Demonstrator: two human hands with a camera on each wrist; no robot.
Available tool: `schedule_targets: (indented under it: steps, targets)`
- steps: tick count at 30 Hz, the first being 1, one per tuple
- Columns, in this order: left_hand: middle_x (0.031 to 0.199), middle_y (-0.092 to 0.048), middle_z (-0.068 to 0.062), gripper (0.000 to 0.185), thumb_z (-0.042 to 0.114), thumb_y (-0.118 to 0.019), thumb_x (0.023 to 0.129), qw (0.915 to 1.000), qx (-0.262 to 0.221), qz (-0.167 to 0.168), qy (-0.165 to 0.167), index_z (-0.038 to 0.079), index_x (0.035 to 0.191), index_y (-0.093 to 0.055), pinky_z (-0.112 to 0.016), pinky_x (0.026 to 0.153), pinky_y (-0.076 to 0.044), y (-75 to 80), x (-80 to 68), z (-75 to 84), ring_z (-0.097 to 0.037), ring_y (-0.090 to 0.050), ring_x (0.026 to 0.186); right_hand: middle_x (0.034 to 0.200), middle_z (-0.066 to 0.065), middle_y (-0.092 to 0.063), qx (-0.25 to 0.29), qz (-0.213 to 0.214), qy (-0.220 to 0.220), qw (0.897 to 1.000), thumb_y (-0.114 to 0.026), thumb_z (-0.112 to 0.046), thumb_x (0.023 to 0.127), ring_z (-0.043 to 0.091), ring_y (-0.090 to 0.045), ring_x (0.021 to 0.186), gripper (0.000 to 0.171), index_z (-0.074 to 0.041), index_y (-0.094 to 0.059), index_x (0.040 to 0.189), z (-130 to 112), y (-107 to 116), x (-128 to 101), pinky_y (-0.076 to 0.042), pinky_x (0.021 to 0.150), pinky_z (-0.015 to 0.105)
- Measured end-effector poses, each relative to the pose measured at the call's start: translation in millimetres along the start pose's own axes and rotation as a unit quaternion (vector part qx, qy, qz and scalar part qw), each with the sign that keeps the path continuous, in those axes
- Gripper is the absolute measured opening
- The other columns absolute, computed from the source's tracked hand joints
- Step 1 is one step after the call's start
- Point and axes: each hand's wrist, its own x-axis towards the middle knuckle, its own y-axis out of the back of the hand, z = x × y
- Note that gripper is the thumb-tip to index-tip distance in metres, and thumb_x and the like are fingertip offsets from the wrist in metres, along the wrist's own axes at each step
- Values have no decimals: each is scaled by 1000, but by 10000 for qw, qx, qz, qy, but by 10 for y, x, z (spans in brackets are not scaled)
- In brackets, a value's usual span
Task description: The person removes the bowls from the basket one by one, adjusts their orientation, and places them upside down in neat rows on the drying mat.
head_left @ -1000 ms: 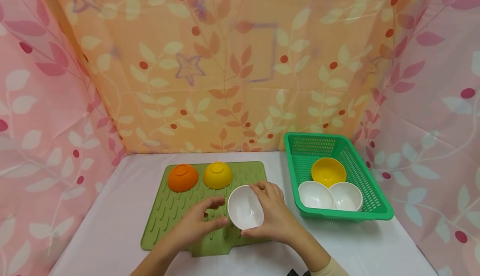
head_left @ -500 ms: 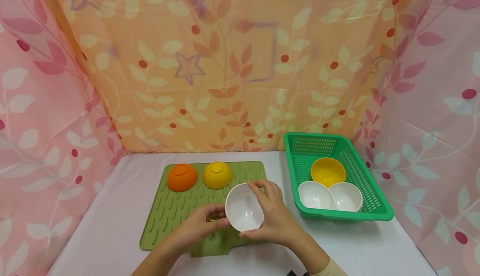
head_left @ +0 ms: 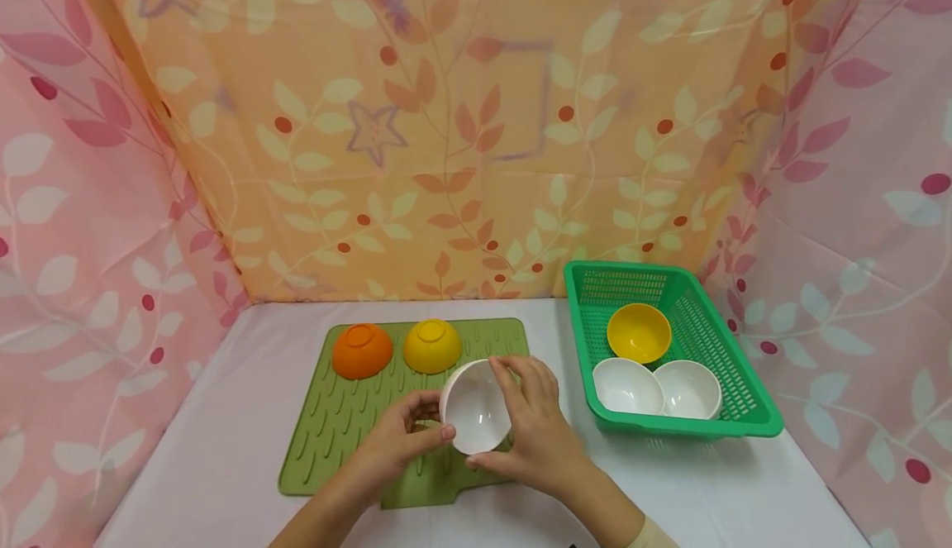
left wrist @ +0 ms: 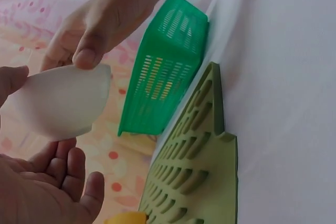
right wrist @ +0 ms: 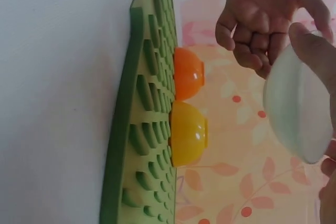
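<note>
A small white bowl (head_left: pixel 476 412) is held up over the green ridged mat (head_left: pixel 327 432), tilted so that its hollow faces the head camera. My right hand (head_left: pixel 541 432) grips its right side, fingers at the top and thumb low on the rim. On the other side my left hand (head_left: pixel 397 440) holds it, thumb at the rim and fingers behind. From the left wrist, the left fingers (left wrist: pixel 68 166) show under the bowl's (left wrist: pixel 63 100) outer wall. An orange bowl (head_left: pixel 362 353) and a yellow bowl (head_left: pixel 432 348) lie upside down on the mat's back part.
To the right stands a green slotted basket (head_left: pixel 687 426). Inside are another yellow bowl (head_left: pixel 638 333) and two white bowls, one on the left (head_left: pixel 626 387) and one on the right (head_left: pixel 690 391), hollows up. Patterned cloth (head_left: pixel 446 226) encloses the white-covered table (head_left: pixel 208 416).
My left hand has come up to the white bowl and taken hold of its left side. The bowl has shifted slightly left and turned. In the basket, the yellow bowl has slid back a little.
</note>
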Motion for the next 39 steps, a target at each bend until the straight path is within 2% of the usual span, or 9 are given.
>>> schedule_targets:
  steps: [3,6,12,19,25,31,35,37,39]
  targets:
    - [123,-64,-9,59,25,-85,84,9979,462,363,-279,6,133,-59,-38,92,-51,22,17,-11,-24,-60,107,153,9,-38,316,-210,-295,9988,-87,-68,66,29,-31,143,124,-10,-32,160,-11,35,8,-22,119,53]
    - [119,-65,1,59,28,-92,76,9874,1209,767,-670,17,127,-63,-42,95,-46,52,26,-22,-20,-57,111,156,6,-38,865,-488,-968,9903,-90,-59,68,30,-31,145,118,-17,-32,161,-30,105,23,-30,115,61]
    - [123,-60,11,66,28,-97,69,9547,2334,1144,-1445,26,124,-62,-46,100,-47,89,-8,-12,-18,-55,117,160,-2,-38,2140,-938,-2481,9401,-87,-58,74,29,-31,150,102,-28,-37,158,-46,214,54,-36,110,68]
    - [131,-55,16,75,21,-99,63,9147,3181,1115,-2228,31,126,-60,-53,102,-47,75,-31,-7,-15,-48,126,156,0,-45,2871,-1372,-3042,8979,-87,-48,79,28,-38,146,99,-17,-37,159,-24,192,52,-31,112,70]
    - [133,-54,12,78,21,-100,60,8739,3735,1027,-2936,26,127,-60,-54,99,-45,64,-27,-30,-17,-45,125,154,7,-47,2944,-1522,-3079,8919,-88,-46,78,33,-40,144,95,-13,-42,154,-11,152,47,-31,111,71]
    - [131,-55,8,78,20,-100,60,8414,4028,923,-3482,22,127,-61,-50,101,-35,63,-18,-40,-18,-46,120,154,8,-47,2792,-1667,-3140,8920,-90,-51,74,34,-42,143,100,-13,-43,154,-4,131,40,-34,109,70]
    - [132,-54,7,79,20,-100,60,8319,4091,950,-3627,21,128,-60,-49,104,-32,53,-27,-27,-19,-46,122,149,5,-51,2681,-1585,-3171,8958,-91,-53,70,32,-46,138,101,-14,-46,151,-8,126,49,-38,108,68]
    - [135,-53,6,81,20,-100,62,8386,3996,940,-3581,22,131,-60,-50,104,-32,48,-33,-17,-20,-46,123,145,1,-55,2705,-1445,-3204,8962,-92,-53,68,29,-49,135,98,-18,-49,149,-9,124,55,-39,107,66]
    - [140,-51,4,85,21,-100,64,8559,3804,916,-3382,23,137,-57,-54,106,-35,43,-46,0,-23,-44,128,141,-2,-57,2791,-1252,-3231,8956,-94,-52,67,26,-51,132,95,-22,-51,146,-8,121,60,-40,106,65]
